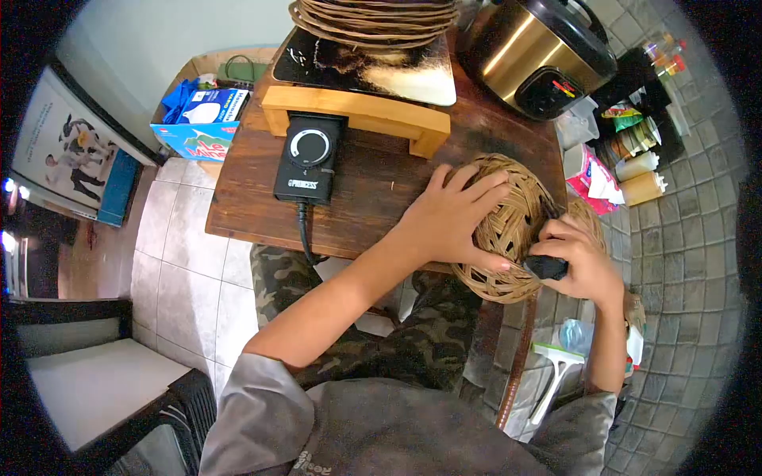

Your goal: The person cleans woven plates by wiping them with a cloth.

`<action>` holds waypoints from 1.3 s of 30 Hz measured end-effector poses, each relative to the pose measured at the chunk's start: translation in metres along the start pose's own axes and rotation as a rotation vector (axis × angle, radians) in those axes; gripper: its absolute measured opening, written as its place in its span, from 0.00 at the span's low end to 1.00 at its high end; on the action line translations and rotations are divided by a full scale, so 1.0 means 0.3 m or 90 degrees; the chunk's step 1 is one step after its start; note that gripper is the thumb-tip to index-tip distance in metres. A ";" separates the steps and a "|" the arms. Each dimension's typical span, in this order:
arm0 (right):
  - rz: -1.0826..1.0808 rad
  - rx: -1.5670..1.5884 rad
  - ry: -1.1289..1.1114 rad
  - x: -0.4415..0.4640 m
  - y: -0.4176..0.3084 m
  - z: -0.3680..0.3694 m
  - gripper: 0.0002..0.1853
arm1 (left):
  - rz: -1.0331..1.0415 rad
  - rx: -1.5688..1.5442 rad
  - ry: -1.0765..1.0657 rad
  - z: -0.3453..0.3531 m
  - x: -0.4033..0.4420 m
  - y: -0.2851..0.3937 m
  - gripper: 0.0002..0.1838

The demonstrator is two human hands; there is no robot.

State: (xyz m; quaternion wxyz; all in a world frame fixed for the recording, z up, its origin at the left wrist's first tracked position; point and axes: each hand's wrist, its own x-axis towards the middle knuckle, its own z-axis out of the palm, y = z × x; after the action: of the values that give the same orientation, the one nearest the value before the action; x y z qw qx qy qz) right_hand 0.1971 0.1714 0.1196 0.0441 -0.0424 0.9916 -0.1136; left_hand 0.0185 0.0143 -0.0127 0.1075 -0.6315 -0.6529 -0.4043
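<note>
A round woven rattan basket [516,194] rests tilted at the table's right front edge, its woven face towards me. My left hand [456,218] grips it from the left, with fingers spread over the weave and thumb near the lower rim. On the right side of the basket, my right hand [583,254] is closed around a black-handled tool [548,267]. One end of that tool sticks out below the fingers; its working end is mostly hidden, so I cannot tell its kind. Behind my right hand, more woven rattan [587,218] shows.
Stacked woven rattan plates [373,28] stand on a scorched hot plate [381,67] over a wooden stand [357,115]. Before it lies a black dial controller [308,155] with a cord. A rice cooker [540,55] stands back right, and a cardboard box [194,131] back left.
</note>
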 end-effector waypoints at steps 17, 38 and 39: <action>0.168 -0.022 0.130 0.102 0.095 0.012 0.18 | 0.002 0.019 -0.019 0.001 0.000 0.008 0.54; 0.110 -0.028 0.197 0.209 0.088 0.072 0.18 | -0.006 0.011 -0.106 -0.018 0.003 0.000 0.50; 0.114 -0.027 0.196 0.207 0.088 0.070 0.18 | -0.005 0.007 -0.109 -0.014 0.005 0.005 0.50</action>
State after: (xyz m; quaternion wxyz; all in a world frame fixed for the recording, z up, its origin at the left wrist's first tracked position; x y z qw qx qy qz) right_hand 0.1356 0.1865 0.0884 -0.0989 0.0628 0.9887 -0.0930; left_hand 0.0179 0.0124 -0.0085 0.0534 -0.6605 -0.6644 -0.3456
